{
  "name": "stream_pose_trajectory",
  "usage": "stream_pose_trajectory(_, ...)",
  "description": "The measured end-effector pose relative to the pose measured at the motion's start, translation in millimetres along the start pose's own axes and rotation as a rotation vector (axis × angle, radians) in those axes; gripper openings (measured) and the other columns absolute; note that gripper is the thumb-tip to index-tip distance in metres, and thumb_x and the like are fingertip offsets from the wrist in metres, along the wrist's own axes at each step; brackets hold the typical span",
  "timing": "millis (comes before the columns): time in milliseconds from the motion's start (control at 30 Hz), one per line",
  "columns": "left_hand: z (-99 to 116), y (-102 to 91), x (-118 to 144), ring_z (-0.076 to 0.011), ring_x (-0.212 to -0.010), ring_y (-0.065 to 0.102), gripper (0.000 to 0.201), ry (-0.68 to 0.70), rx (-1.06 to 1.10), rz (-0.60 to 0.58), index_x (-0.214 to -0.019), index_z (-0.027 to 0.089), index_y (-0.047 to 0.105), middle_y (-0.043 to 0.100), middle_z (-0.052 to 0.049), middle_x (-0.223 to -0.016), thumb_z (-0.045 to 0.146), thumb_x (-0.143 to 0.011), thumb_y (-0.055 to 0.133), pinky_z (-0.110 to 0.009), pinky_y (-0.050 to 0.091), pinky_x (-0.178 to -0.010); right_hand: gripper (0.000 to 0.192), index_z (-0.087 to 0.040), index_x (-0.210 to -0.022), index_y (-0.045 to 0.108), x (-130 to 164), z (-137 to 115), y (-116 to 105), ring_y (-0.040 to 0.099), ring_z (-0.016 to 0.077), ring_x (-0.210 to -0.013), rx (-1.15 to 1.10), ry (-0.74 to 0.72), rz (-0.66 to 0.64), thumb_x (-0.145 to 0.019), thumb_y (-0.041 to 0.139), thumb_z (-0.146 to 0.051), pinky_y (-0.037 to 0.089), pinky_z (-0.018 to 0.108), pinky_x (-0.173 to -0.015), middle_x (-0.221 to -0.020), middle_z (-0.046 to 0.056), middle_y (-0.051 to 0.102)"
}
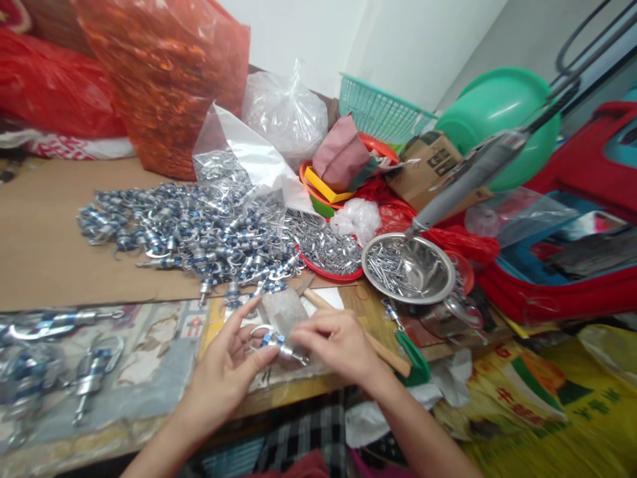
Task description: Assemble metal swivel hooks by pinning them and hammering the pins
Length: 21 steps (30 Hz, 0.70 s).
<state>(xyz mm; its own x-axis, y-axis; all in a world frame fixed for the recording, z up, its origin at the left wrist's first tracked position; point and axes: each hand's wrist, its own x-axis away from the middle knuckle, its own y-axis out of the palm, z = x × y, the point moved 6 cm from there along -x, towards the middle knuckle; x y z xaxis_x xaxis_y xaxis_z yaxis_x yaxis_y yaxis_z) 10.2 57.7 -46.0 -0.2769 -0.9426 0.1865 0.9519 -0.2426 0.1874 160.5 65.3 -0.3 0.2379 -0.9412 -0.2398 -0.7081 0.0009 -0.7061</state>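
Note:
My left hand (233,355) grips a silver metal hook fitting (273,338) with a blue band, between thumb and fingers. Its curved hook points left and its eyed shank points right. Close to the fitting's right side, my right hand (336,338) is closed in a pinch; whatever its fingertips hold is too small to make out. Just behind both hands lies a grey metal block (284,311). A hammer (393,355) with a wooden handle rests behind and under my right hand, its handle running toward the lower right.
Many similar hook fittings (199,232) are heaped on cardboard (40,232); others lie at front left. Small metal parts fill a red tray (331,275). A steel bowl (438,282) holds metal pins. A grey-handled tool (468,172) angles over it. A yellow sack (562,411) lies right.

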Motion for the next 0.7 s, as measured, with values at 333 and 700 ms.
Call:
stream_pose_trajectory(333,6,-0.4,-13,-0.0172,-0.067,0.06,0.079,-0.16,-0.048,-0.216,-0.131,0.022,0.019,0.054,0.0,-0.076,0.025,-0.066,0.063,-0.034,0.05,-0.064,0.028,-0.02,-0.083,0.069,-78,116,-40,0.057,0.023,-0.092,0.501,0.348,0.128,-0.071,0.05,-0.003,0.039,0.031,-0.082,-0.085,0.009,0.065)
stream_pose_trajectory(700,7,-10.4,-26,-0.0172,-0.068,0.06,0.078,-0.118,-0.194,-0.255,-0.128,0.021,0.025,0.061,0.0,-0.075,0.018,-0.062,0.065,-0.031,0.047,-0.064,0.016,-0.015,-0.092,0.059,-39,56,-20,0.062,0.0119,-0.071,0.098,0.229,0.079,-0.082,0.048,-0.019,0.049,0.023,-0.064,-0.081,0.002,0.067)
